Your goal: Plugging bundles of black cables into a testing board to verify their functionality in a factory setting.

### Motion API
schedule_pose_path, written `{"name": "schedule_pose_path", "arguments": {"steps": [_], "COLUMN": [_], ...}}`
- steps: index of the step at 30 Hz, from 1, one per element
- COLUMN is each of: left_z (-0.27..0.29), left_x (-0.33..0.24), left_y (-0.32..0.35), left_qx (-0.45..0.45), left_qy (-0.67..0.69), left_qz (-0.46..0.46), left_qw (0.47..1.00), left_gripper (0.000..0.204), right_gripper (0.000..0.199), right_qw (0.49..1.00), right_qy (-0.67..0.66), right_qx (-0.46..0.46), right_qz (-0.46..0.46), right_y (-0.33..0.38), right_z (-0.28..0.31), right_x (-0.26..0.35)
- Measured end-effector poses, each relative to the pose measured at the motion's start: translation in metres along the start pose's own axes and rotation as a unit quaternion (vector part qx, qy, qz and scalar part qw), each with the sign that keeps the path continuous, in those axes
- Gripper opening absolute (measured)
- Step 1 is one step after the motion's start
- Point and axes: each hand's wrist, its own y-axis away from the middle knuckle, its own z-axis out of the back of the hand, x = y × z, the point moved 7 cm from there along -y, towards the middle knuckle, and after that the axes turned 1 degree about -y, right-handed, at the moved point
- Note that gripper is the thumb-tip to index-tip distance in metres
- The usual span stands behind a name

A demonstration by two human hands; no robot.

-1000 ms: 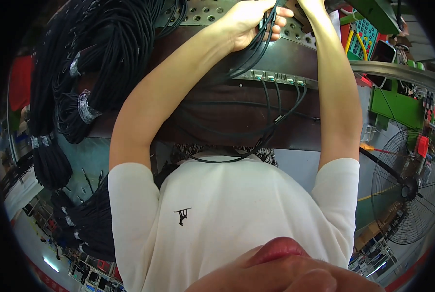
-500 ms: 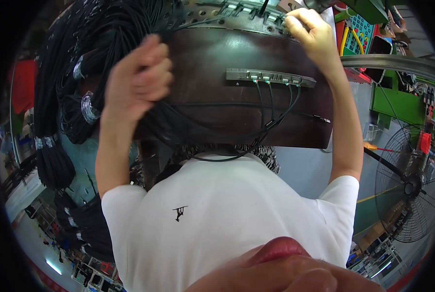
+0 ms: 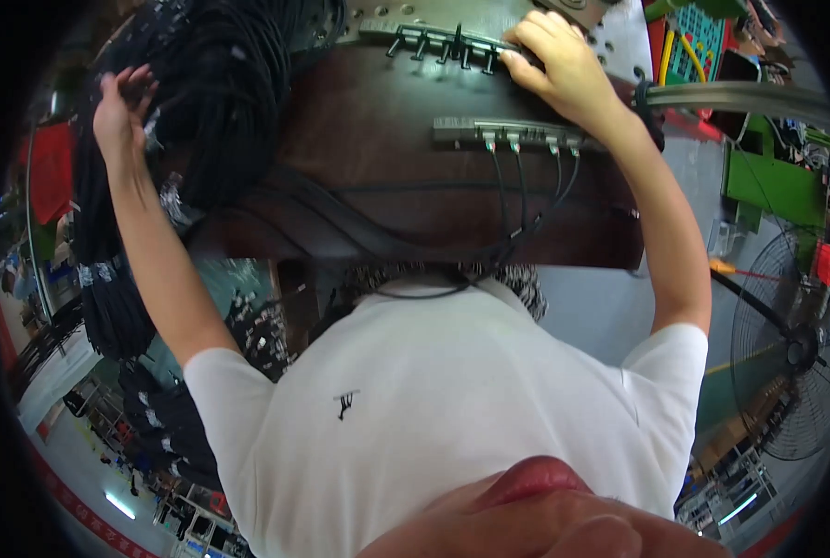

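My right hand (image 3: 564,73) grips the right end of a long dark mould bar (image 3: 434,43) at the far side of the table. Several black pegs stick out of the bar's near side, towards me. My left hand (image 3: 122,116) is raised at the left with its fingers apart, beside a thick bundle of black cables (image 3: 224,102); I see nothing in it. Nearer me, a second metal bar (image 3: 452,133) lies on the table. Several black cables with pale ends (image 3: 515,147) are seated along it and run towards me in a loop.
The dark brown table (image 3: 378,112) ends just before my body. A perforated metal plate (image 3: 624,46) lies behind the bar. More tied cable bundles (image 3: 108,312) hang at the left. A large fan (image 3: 787,349) stands at the right, below a green machine part (image 3: 759,186).
My left hand has swung left from above the table to the cable bundle and opened. The far bar has come nearer with my right hand and its pegs now point towards me.
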Motion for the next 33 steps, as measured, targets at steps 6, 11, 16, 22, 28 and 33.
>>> {"name": "schedule_pose_path", "arguments": {"steps": [6,11,16,22,28,33], "left_z": [-0.084,-0.204,-0.253,-0.345,-0.362,-0.319], "left_x": [-0.061,0.024,-0.009,-0.005,0.006,-0.019], "left_y": [0.126,0.328,0.363,0.205,0.191,0.153], "left_qx": [0.143,0.608,0.601,0.561,0.539,0.409], "left_qy": [-0.485,-0.189,0.042,0.245,0.22,-0.33], "left_qz": [-0.144,0.223,0.305,0.325,0.286,-0.087], "left_qw": [0.851,0.739,0.738,0.721,0.761,0.846], "left_gripper": [0.058,0.043,0.043,0.022,0.02,0.029], "right_gripper": [0.034,0.024,0.022,0.021,0.02,0.031], "right_qw": [0.994,0.995,0.988,0.99,0.978,0.859], "right_qy": [-0.013,-0.091,-0.022,0.038,-0.056,0.493], "right_qx": [-0.106,-0.021,-0.146,-0.074,-0.199,-0.107], "right_qz": [0.008,-0.04,0.051,-0.113,-0.021,0.091], "right_y": [0.05,0.072,-0.003,-0.12,-0.105,-0.078], "right_z": [0.03,0.008,0.031,0.014,0.012,-0.001], "right_x": [0.026,0.05,0.028,-0.082,-0.124,-0.049]}}
